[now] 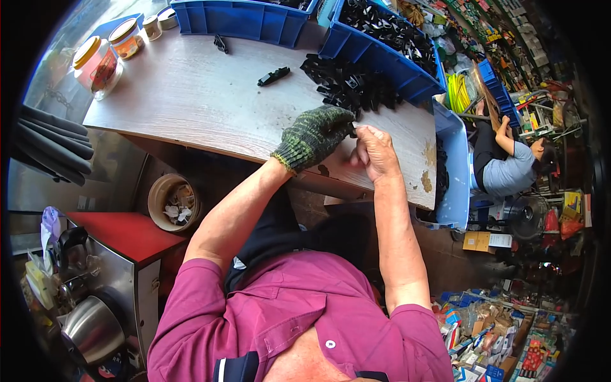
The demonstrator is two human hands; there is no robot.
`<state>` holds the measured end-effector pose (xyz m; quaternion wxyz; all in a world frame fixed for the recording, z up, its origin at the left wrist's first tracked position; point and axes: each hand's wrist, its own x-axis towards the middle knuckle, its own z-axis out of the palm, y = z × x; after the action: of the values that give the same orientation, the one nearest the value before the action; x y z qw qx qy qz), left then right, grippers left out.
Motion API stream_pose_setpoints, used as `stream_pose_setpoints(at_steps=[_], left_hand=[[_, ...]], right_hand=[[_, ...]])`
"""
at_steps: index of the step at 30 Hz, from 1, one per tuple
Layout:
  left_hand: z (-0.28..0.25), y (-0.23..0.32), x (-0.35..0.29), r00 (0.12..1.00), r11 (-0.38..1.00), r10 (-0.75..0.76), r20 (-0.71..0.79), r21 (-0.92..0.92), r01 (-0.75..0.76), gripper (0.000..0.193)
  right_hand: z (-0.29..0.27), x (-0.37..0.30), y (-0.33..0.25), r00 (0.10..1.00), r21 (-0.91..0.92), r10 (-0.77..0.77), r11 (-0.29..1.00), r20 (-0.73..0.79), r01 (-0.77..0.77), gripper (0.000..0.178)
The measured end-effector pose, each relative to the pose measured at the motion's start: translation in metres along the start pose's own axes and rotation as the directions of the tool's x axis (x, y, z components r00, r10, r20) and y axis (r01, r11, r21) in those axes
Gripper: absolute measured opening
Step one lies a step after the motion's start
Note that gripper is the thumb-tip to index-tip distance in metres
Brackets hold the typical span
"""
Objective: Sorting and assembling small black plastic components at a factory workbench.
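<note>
My left hand [314, 135], in a dark green knitted glove, is closed above the front part of the table [191, 95]. A bit of a small black part [352, 132] shows at its fingertips; the glove hides most of it. My bare right hand [377, 151] meets the left fingertips, thumb and forefinger pinched together at the black part. Whatever lies between them is too small to name. Just beyond both hands is a heap of black plastic parts [353, 86]. One black piece [273, 76] lies apart to its left, and another [220, 44] lies farther back.
Blue crates [245, 24] line the table's far edge; another crate [382, 60] holds black parts. A light blue bin [453, 169] stands at the right end. Jars [95, 63] sit at the left. A bucket [173, 202] stands below. To the right, another person [509, 167] sits among crowded shelves.
</note>
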<state>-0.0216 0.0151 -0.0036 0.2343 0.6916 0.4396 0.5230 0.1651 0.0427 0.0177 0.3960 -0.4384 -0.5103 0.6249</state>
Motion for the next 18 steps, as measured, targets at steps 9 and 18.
stream_pose_setpoints(at_steps=[9,18], left_hand=[[0.005,-0.002,0.000,0.949,0.911,-0.313,0.047,-0.268,0.314,0.034],[-0.008,0.023,0.009,0.790,0.672,-0.601,0.123,-0.458,0.583,0.026]], right_hand=[[0.021,-0.010,-0.007,0.998,-0.101,-0.006,0.995,-0.057,0.000,0.034],[0.030,-0.014,0.006,0.985,-0.131,-0.167,0.978,-0.041,0.160,0.035]])
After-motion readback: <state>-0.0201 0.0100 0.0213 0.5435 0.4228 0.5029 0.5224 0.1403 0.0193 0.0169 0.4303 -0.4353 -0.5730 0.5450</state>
